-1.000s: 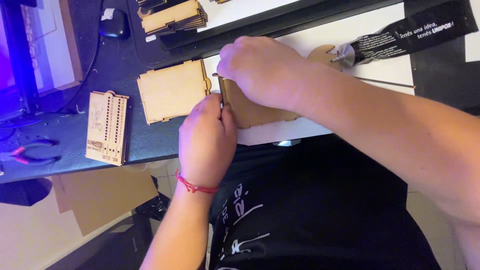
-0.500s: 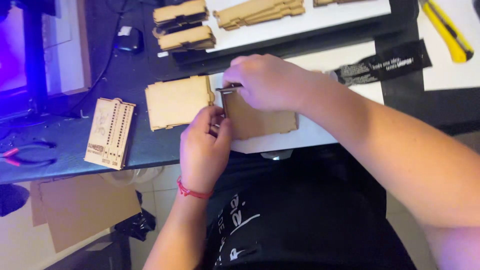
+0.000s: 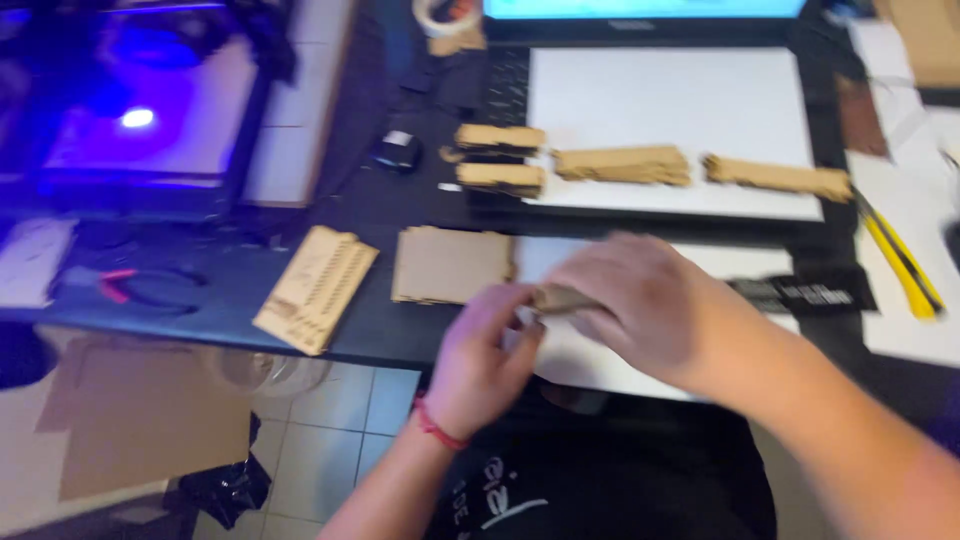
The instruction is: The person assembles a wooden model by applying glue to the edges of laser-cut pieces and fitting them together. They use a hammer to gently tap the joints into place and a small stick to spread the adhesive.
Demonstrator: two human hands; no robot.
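**Head view: thin wooden piece held between both hands at the counter edge**

Head view, the only one we have, looks down on a dark counter (image 3: 400, 340) with motion blur over the hands. We see the right hand (image 3: 640, 305) arched over a thin wooden piece (image 3: 560, 297), its fingers closed down on the top of it. The left hand (image 3: 480, 360), with a red band at the wrist, comes up from below and meets the same piece at its left end, fingers pinched against it. The piece sits above a white sheet (image 3: 590, 350) near the counter's front edge; whether it rests on the sheet or is lifted clear, we cannot tell.

Just left of the hands lies a square wooden panel (image 3: 452, 265), flat and apart from them. Further left lies a slotted wooden panel (image 3: 316, 288), tilted on the counter. Beyond the hands, a laptop (image 3: 660, 190) carries a white sheet and several stacks of wooden parts (image 3: 622, 164). A yellow utility knife (image 3: 900, 262) lies well to the right, and red-handled pliers (image 3: 125, 285) well to the left.

We judge the step in hand to be fitting or adjusting the held piece, with both hands engaged. The next move calls for a steady hold with one hand while the other aligns the edges; the blur hides the exact finger placement.
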